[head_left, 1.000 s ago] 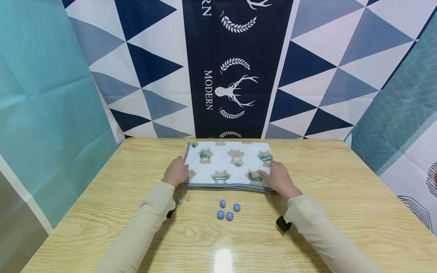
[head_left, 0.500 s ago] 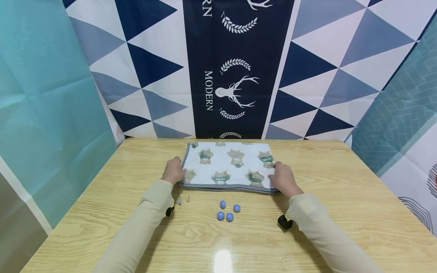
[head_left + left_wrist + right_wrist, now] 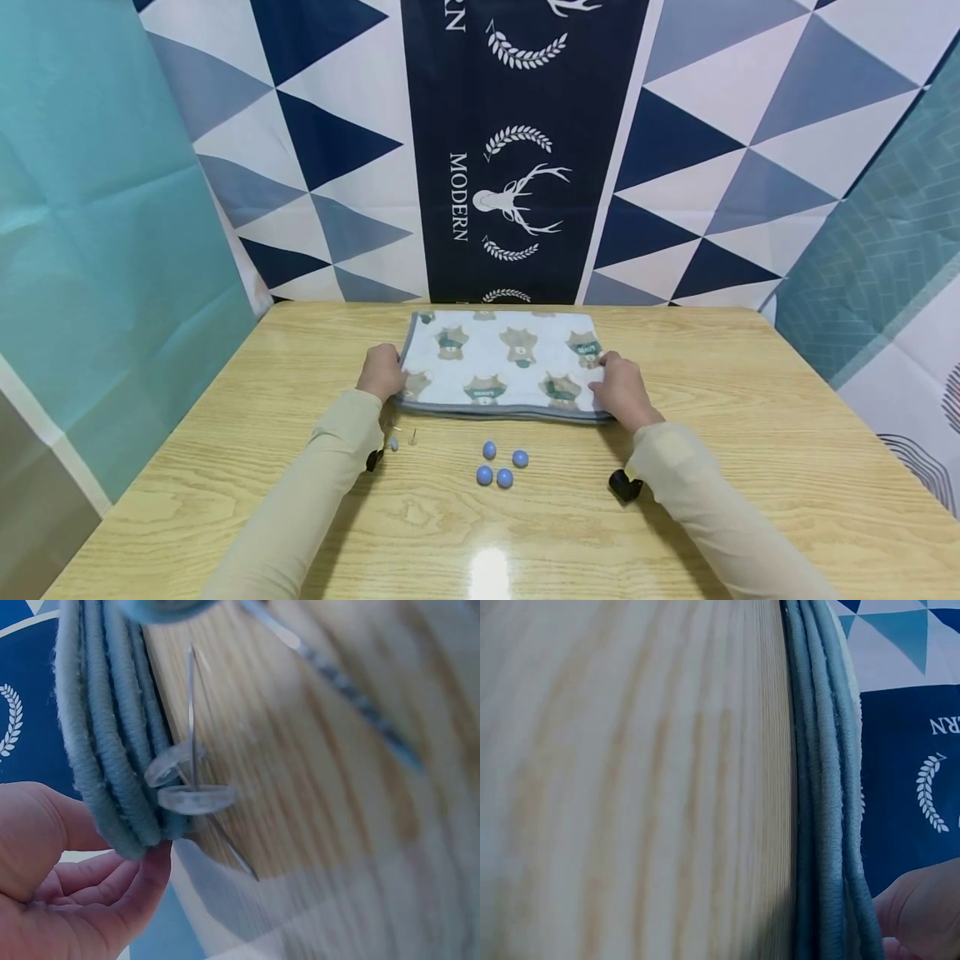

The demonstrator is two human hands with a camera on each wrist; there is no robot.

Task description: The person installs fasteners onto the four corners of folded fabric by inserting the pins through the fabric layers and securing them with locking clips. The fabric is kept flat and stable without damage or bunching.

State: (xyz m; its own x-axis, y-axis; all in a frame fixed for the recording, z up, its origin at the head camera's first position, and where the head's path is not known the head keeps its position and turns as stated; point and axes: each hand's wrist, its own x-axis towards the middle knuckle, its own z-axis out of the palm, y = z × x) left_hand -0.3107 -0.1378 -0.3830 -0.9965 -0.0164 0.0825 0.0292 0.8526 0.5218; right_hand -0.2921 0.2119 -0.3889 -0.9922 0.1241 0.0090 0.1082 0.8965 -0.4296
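A folded white towel (image 3: 495, 367), printed with brown bears and bound in grey-blue, lies flat toward the back of the table. My left hand (image 3: 381, 372) holds its front left corner. In the left wrist view, the thumb and fingers of that hand (image 3: 79, 904) close around the stacked bound edges (image 3: 112, 742). At the front right corner, my right hand (image 3: 625, 393) grips the towel with the thumb at its side edge. The right wrist view shows the layered binding (image 3: 826, 787) and only part of the hand (image 3: 926, 911); its other fingers are hidden.
Several small blue rounded pieces (image 3: 484, 475) lie in front of the towel. Near the left sleeve is another blue piece (image 3: 394, 444) beside a clear-headed pin (image 3: 412, 438). The left wrist view shows clear-disc pins (image 3: 196, 799) with metal points. A patterned curtain (image 3: 345, 167) hangs behind the table.
My right hand has shifted right, its thumb moving from the towel's top to its edge. My left hand has moved slightly left. The small blue pieces stay put.
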